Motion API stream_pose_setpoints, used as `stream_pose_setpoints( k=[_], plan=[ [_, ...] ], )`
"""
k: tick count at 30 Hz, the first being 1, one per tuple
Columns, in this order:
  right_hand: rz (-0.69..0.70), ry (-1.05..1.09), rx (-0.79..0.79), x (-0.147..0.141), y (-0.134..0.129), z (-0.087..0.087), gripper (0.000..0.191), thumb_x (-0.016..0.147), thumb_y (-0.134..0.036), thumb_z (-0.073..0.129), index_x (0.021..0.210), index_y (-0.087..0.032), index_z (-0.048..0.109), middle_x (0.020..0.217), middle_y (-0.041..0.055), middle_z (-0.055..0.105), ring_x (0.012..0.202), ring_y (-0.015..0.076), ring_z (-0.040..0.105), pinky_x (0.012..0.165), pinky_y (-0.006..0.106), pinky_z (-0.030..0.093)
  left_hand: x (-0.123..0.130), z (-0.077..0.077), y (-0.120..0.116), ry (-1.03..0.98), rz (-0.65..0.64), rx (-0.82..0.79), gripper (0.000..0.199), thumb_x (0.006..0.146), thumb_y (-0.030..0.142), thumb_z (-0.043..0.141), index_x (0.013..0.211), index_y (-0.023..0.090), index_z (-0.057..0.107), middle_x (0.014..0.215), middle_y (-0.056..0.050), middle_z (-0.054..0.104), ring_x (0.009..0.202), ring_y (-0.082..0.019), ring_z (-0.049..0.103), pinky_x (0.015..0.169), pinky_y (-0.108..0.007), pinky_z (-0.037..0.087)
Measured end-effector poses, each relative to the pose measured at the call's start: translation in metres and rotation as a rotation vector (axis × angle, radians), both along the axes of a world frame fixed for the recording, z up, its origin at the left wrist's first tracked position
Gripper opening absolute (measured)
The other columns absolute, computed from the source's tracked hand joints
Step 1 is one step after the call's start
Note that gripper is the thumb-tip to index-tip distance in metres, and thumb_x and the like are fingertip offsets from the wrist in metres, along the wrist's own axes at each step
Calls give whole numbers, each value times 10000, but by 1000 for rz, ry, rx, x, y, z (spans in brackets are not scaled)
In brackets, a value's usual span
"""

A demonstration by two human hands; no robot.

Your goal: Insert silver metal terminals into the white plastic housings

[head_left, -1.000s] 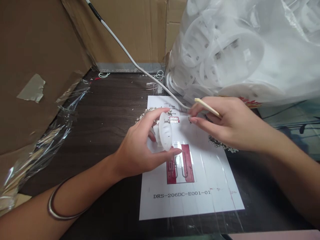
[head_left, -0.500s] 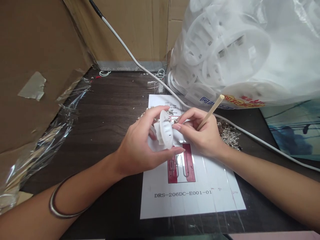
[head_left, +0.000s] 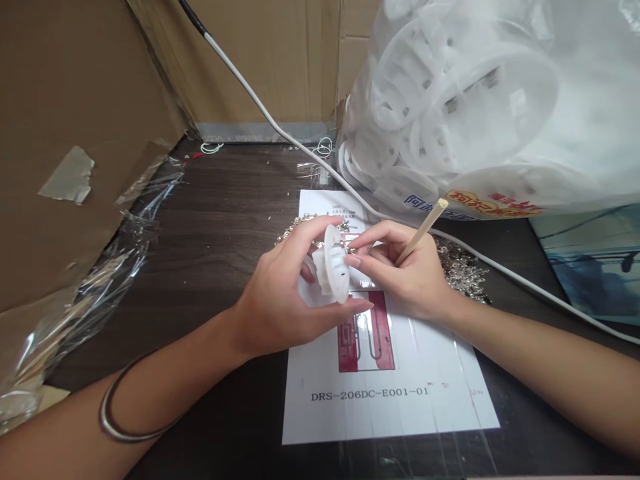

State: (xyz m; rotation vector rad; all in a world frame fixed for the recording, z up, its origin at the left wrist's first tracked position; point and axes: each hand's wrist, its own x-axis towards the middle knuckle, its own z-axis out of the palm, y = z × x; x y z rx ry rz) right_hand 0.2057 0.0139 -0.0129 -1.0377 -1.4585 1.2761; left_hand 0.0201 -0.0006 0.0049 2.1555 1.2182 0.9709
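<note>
My left hand (head_left: 285, 287) grips a round white plastic part (head_left: 336, 267) by its edges, its disc face turned toward my right hand (head_left: 405, 267). Thumb and forefinger of the right hand pinch a tiny metal piece (head_left: 351, 249) against that face; its exact shape is too small to make out. A thin wooden stick (head_left: 424, 229) is tucked in the right palm and points up. Beneath both hands lies a printed sheet (head_left: 385, 413) with a red-and-white picture. Small shiny metal pieces are heaped behind my left hand (head_left: 295, 230) and beside my right wrist (head_left: 465, 273).
A clear bag (head_left: 465, 120) full of white round parts stands at the back right. A white cable (head_left: 250, 93) crosses the dark table (head_left: 215, 200) diagonally. Cardboard walls (head_left: 260, 60) enclose the back and left, with crumpled clear film (head_left: 120, 267) along the left.
Both hands keep nearly the same pose. The whole view shifts slightly, and the white part with the hands sits a little lower and further right.
</note>
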Motion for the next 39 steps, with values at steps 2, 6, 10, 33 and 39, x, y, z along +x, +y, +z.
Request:
stream_pose_setpoints(
  k=[2,6,10,33,39],
  plan=[
    [3,-10,6,1,0,-1,150,718,-220,797,791,-213,666,433,-113,272,405,54,205,418,229,163,0,0,0,-2,-4,-14,767,662,533,795,1280,201,486,1219,-106,646,1015,-270,673,673,-308,610],
    [-14,-45,12,1,0,-2,146,724,-266,796,796,-212,681,455,-94,339,414,59,235,412,229,194,1,0,0,-8,-4,-32,762,654,521,801,1278,214,489,1213,-99,652,1005,-267,679,673,-308,612],
    [-27,-83,45,0,0,0,124,734,-267,784,814,-211,708,459,-89,335,421,62,242,417,227,191,2,0,0,-14,2,-24,769,655,521,802,1281,205,489,1206,-97,651,1036,-268,665,686,-299,612],
    [32,-179,94,3,-4,4,141,806,-235,690,940,-210,725,788,7,630,457,57,345,418,239,247,1,-2,2,-25,21,-67,777,670,523,788,1303,200,472,1228,-66,620,1017,-256,657,669,-295,624],
    [-14,-198,123,3,-3,4,74,806,-240,690,860,-202,722,787,23,632,486,73,382,430,245,230,0,-3,3,-50,4,-53,784,667,539,794,1297,204,467,1230,-95,625,1022,-267,660,724,-354,628]
  ],
)
